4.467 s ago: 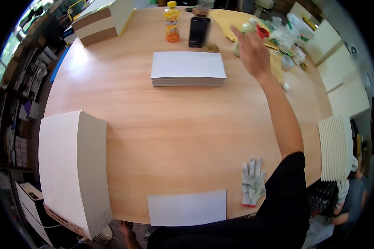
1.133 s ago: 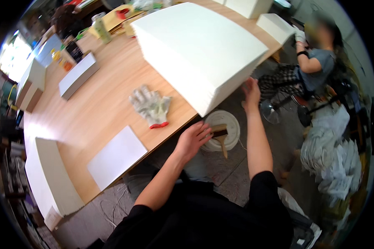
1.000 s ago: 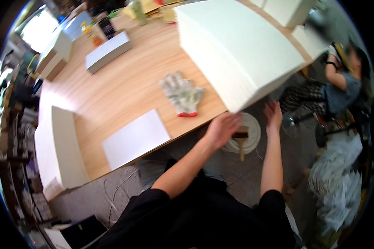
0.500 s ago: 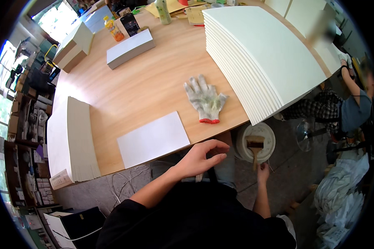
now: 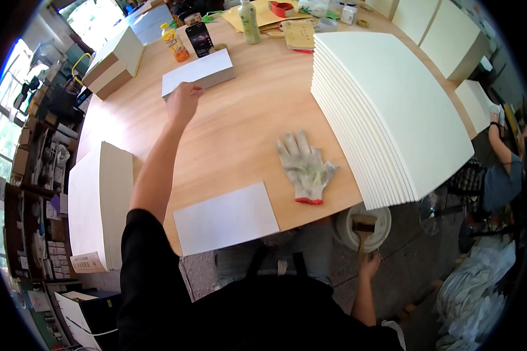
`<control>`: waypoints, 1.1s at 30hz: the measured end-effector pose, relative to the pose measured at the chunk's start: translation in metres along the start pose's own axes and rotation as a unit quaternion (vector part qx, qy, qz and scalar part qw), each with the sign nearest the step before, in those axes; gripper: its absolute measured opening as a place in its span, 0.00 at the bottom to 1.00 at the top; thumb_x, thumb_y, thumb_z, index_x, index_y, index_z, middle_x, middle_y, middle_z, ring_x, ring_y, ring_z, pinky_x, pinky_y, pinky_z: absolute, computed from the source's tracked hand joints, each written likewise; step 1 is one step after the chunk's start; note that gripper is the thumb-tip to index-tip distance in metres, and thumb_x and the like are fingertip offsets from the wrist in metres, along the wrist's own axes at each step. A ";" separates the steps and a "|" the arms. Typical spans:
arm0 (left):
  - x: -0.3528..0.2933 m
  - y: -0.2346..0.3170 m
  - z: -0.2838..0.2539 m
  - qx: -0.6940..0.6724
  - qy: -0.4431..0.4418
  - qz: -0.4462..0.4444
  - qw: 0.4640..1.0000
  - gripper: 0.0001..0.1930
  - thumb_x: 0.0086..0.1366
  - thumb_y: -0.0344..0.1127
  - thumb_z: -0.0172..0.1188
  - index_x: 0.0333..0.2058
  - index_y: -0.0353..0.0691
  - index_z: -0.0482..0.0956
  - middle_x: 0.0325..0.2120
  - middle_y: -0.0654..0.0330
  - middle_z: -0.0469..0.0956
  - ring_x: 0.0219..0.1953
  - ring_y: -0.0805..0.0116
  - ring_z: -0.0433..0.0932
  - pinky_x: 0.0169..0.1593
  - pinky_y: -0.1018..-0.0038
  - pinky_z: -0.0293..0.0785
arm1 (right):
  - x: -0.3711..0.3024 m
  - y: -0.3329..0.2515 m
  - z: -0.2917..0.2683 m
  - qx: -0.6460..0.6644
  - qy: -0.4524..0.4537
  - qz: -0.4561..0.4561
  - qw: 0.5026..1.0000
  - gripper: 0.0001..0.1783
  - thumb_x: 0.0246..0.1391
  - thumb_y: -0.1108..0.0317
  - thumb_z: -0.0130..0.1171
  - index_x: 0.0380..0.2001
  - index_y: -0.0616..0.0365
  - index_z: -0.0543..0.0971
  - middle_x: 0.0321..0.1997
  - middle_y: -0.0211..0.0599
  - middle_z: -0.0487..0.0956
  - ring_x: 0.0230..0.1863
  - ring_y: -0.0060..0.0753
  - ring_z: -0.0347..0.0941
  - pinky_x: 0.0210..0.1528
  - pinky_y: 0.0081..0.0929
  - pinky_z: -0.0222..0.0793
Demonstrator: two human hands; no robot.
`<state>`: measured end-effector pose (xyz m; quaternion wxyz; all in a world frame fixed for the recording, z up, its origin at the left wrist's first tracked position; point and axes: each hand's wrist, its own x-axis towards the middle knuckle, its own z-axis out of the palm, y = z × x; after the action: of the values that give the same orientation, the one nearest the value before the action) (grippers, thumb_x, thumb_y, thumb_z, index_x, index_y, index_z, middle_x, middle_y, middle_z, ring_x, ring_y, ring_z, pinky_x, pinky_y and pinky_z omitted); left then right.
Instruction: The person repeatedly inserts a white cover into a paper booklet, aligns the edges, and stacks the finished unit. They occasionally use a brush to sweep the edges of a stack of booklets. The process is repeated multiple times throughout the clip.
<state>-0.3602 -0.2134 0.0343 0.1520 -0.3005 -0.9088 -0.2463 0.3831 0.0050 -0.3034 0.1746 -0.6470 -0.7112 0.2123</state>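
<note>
In the head view, the near-left corner of the white paper stack (image 5: 202, 69) on the table (image 5: 234, 134) is covered by the left hand (image 5: 184, 102); whether paper is pinched cannot be told. Beside the bucket (image 5: 384, 225), the brush (image 5: 363, 224) is met at its handle end by the right hand (image 5: 369, 264), its grip unclear. The table's right side is blocked by a layered white pile (image 5: 401, 111).

Wood-grain tabletop (image 5: 246, 137): smooth, slight sheen.
Glove (image 5: 304, 167): rough knit cloth. Paper stack (image 5: 200, 66), loose sheet (image 5: 226, 218): matt, smooth. Brush handle (image 5: 362, 240): wood. Bucket (image 5: 345, 233): plastic.
</note>
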 end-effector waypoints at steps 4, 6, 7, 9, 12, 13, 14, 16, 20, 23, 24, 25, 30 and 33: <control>0.040 -0.036 0.015 0.041 0.034 -0.007 0.999 0.12 0.65 0.42 0.69 0.44 0.46 0.89 0.48 0.58 0.86 0.52 0.54 0.82 0.54 0.59 0.77 | -0.018 0.008 -0.035 -0.013 -0.004 0.042 0.999 0.23 0.66 0.65 0.62 0.58 0.69 0.77 0.60 0.54 0.76 0.57 0.52 0.78 0.59 0.43 0.75; 0.053 -0.058 0.023 0.048 0.023 0.023 0.998 0.11 0.65 0.41 0.70 0.43 0.45 0.88 0.46 0.58 0.86 0.51 0.53 0.82 0.54 0.59 0.77 | -0.023 0.019 -0.039 0.005 0.006 0.052 0.999 0.21 0.66 0.66 0.63 0.57 0.68 0.78 0.58 0.54 0.77 0.56 0.51 0.79 0.58 0.42 0.75; 0.057 -0.066 0.029 0.050 0.014 0.036 0.998 0.11 0.64 0.41 0.70 0.42 0.44 0.88 0.46 0.58 0.86 0.51 0.53 0.82 0.53 0.59 0.77 | -0.025 0.031 -0.040 -0.004 0.002 0.055 0.998 0.21 0.66 0.67 0.63 0.57 0.68 0.78 0.57 0.53 0.78 0.55 0.51 0.79 0.58 0.42 0.75; 0.063 -0.069 0.034 0.027 -0.004 0.043 0.999 0.10 0.63 0.39 0.70 0.40 0.44 0.88 0.43 0.58 0.86 0.48 0.53 0.83 0.51 0.60 0.78 | -0.025 0.051 -0.043 -0.025 -0.005 0.060 0.998 0.20 0.65 0.68 0.64 0.56 0.68 0.78 0.55 0.52 0.79 0.55 0.51 0.79 0.58 0.42 0.75; 0.070 -0.079 0.032 0.013 -0.015 0.044 0.999 0.08 0.62 0.38 0.71 0.38 0.43 0.88 0.40 0.58 0.86 0.45 0.55 0.84 0.48 0.60 0.78 | -0.026 0.059 -0.048 -0.040 -0.033 0.098 0.994 0.19 0.65 0.69 0.64 0.55 0.68 0.79 0.52 0.51 0.81 0.53 0.49 0.80 0.58 0.42 0.75; 0.071 -0.084 0.032 0.010 -0.016 0.043 0.999 0.08 0.61 0.37 0.71 0.37 0.43 0.88 0.39 0.58 0.86 0.43 0.56 0.84 0.47 0.61 0.78 | -0.026 0.060 -0.048 -0.035 -0.039 0.095 0.994 0.19 0.65 0.69 0.64 0.55 0.68 0.79 0.53 0.51 0.81 0.53 0.49 0.80 0.58 0.42 0.75; 0.070 -0.084 0.031 0.005 -0.021 0.047 0.999 0.07 0.61 0.37 0.71 0.37 0.43 0.88 0.38 0.58 0.86 0.42 0.56 0.84 0.47 0.61 0.78 | -0.027 0.063 -0.051 -0.032 -0.043 0.095 0.994 0.19 0.65 0.69 0.64 0.55 0.68 0.79 0.53 0.51 0.81 0.53 0.49 0.80 0.58 0.42 0.75; 0.072 -0.074 0.028 -0.007 -0.028 0.060 0.998 0.06 0.61 0.35 0.71 0.36 0.43 0.89 0.36 0.58 0.86 0.40 0.57 0.84 0.45 0.62 0.79 | -0.028 0.067 -0.053 -0.029 -0.046 0.102 0.993 0.18 0.65 0.68 0.64 0.54 0.68 0.79 0.54 0.52 0.81 0.54 0.48 0.80 0.58 0.42 0.75; 0.074 -0.076 0.025 -0.011 -0.018 0.057 0.998 0.05 0.61 0.35 0.71 0.35 0.43 0.89 0.35 0.58 0.85 0.39 0.58 0.84 0.45 0.63 0.78 | -0.028 0.065 -0.045 -0.029 -0.075 0.121 0.989 0.18 0.65 0.68 0.63 0.53 0.68 0.80 0.54 0.52 0.82 0.55 0.48 0.80 0.58 0.43 0.75; 0.079 -0.081 0.026 -0.016 -0.025 0.055 0.998 0.05 0.61 0.35 0.71 0.36 0.43 0.89 0.34 0.57 0.86 0.40 0.57 0.84 0.46 0.62 0.78 | -0.024 0.062 -0.045 -0.044 -0.109 0.124 0.985 0.16 0.66 0.68 0.62 0.52 0.68 0.81 0.54 0.53 0.83 0.56 0.48 0.80 0.58 0.43 0.75; 0.080 -0.083 0.028 -0.021 -0.027 0.056 0.998 0.05 0.62 0.35 0.71 0.36 0.43 0.89 0.34 0.57 0.86 0.40 0.57 0.84 0.46 0.62 0.78 | -0.025 0.063 -0.045 -0.050 -0.122 0.124 0.983 0.16 0.66 0.68 0.62 0.52 0.68 0.81 0.54 0.53 0.83 0.56 0.48 0.80 0.58 0.44 0.75; 0.081 -0.084 0.029 -0.026 -0.029 0.057 0.998 0.06 0.62 0.35 0.70 0.36 0.43 0.90 0.34 0.57 0.86 0.40 0.56 0.84 0.46 0.61 0.78 | -0.026 0.063 -0.044 -0.046 -0.126 0.123 0.983 0.16 0.66 0.68 0.62 0.51 0.68 0.81 0.53 0.53 0.83 0.55 0.49 0.81 0.58 0.44 0.75; 0.087 -0.089 0.031 -0.015 -0.033 0.050 0.998 0.07 0.66 0.36 0.67 0.37 0.43 0.89 0.36 0.55 0.86 0.42 0.53 0.84 0.48 0.60 0.78 | -0.032 0.055 -0.039 -0.020 -0.123 0.141 0.982 0.17 0.65 0.68 0.62 0.52 0.68 0.82 0.50 0.52 0.84 0.52 0.49 0.82 0.56 0.44 0.76; 0.082 -0.086 0.030 0.016 0.049 0.069 0.996 0.07 0.69 0.36 0.64 0.39 0.42 0.88 0.38 0.55 0.86 0.43 0.50 0.84 0.49 0.58 0.78 | -0.032 0.052 -0.041 -0.024 -0.117 0.143 0.982 0.17 0.66 0.69 0.60 0.53 0.67 0.82 0.50 0.52 0.85 0.51 0.48 0.82 0.56 0.42 0.75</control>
<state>-0.4810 -0.2187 0.0137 0.2176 -0.3473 -0.8814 -0.2348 0.4514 -0.0199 -0.2951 0.0424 -0.7170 -0.6315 0.2921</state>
